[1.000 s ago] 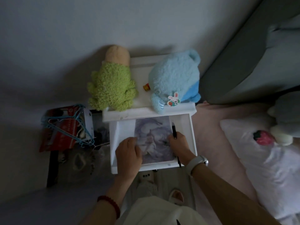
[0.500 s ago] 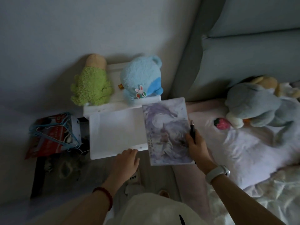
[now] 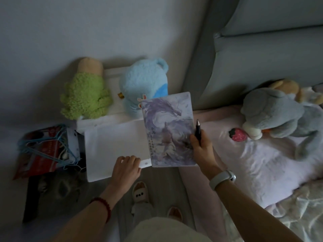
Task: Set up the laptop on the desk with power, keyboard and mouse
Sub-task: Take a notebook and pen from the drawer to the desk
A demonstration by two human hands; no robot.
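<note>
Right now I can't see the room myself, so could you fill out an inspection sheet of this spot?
Surface: white nightstand with its drawer pulled open.
Job's things: nothing seen; no laptop, keyboard or mouse.
Clutter: green plush and blue plush on the nightstand; hangers on a red box at left.
Hands: left hand on the drawer front; right hand holds a notebook and a pen.
Cables: nothing seen.
Surroundings: bed with pillow and grey plush; dim light.
</note>
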